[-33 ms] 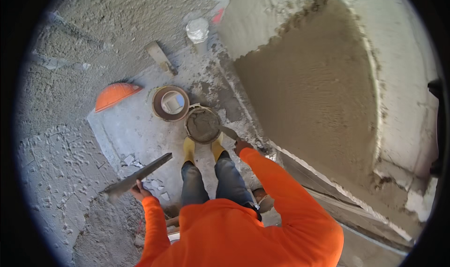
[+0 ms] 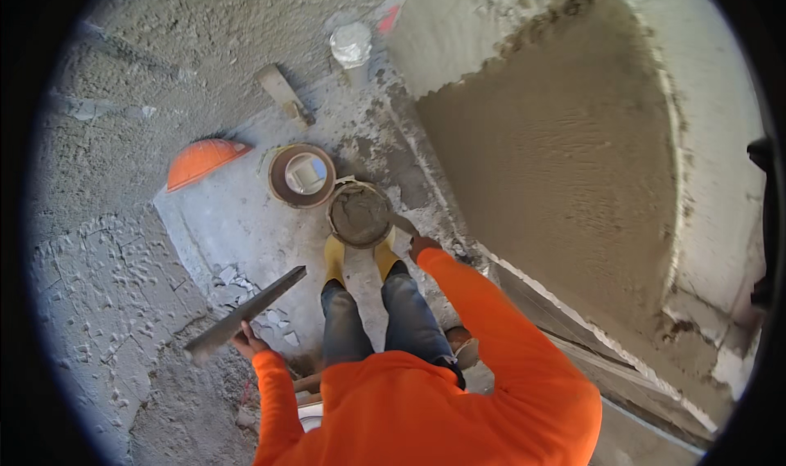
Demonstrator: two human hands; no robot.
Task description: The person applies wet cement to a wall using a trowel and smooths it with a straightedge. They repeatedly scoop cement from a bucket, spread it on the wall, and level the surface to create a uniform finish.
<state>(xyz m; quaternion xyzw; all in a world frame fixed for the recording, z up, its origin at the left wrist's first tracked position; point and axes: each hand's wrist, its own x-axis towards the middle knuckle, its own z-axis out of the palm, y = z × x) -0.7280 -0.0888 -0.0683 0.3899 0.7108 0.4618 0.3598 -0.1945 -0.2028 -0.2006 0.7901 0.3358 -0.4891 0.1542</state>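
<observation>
My left hand is closed around a long, flat, grey metal float, held slantwise at my left with its far end toward my boots. My right hand grips a trowel. The trowel's blade reaches the right rim of a round bucket, and its tip is hard to make out against what is inside. Wet grey mortar fills much of this bucket, which stands just in front of my yellow boots.
A brown bucket with a pale container inside stands beside the mortar bucket. Beyond lie an orange hard hat, a flat-bladed tool and a foil-topped pipe. Fresh mortar covers the right-hand wall. Broken chips lie at left.
The whole view has shifted slightly. My right hand and trowel are a little nearer the mortar bucket; the float in my left hand is held almost the same.
</observation>
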